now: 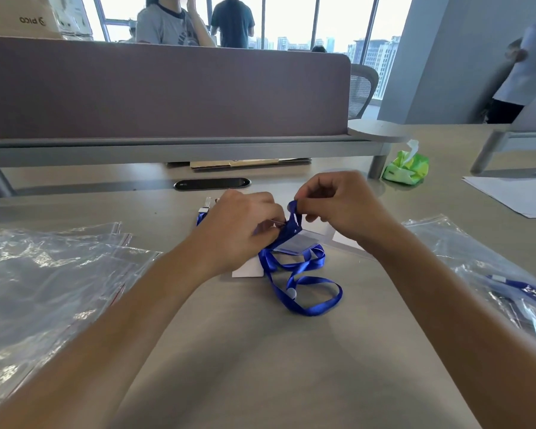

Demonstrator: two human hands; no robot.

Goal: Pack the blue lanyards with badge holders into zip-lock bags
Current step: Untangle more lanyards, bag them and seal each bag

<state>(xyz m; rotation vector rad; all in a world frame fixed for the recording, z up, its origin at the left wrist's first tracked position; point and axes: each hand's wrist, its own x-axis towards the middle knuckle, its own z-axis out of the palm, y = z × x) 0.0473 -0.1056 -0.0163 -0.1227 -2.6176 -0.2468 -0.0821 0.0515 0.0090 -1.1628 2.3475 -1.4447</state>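
A blue lanyard (304, 292) lies in loose loops on the desk in the middle of the view. Its clear badge holder (296, 243) is lifted slightly just below my hands. My left hand (239, 230) pinches the lanyard's upper end at the holder. My right hand (341, 209) pinches a folded bit of the blue strap just above it. A pile of empty zip-lock bags (44, 280) lies at the left. On the right a zip-lock bag (492, 283) holds another blue lanyard (526, 289). A second lanyard end with a clip (203, 212) shows behind my left hand.
A white card (248, 269) lies under my left wrist. A green tissue pack (407, 168) stands at the back right, with white paper (514, 193) beside it. A purple desk divider (167, 91) closes off the back. People stand beyond it.
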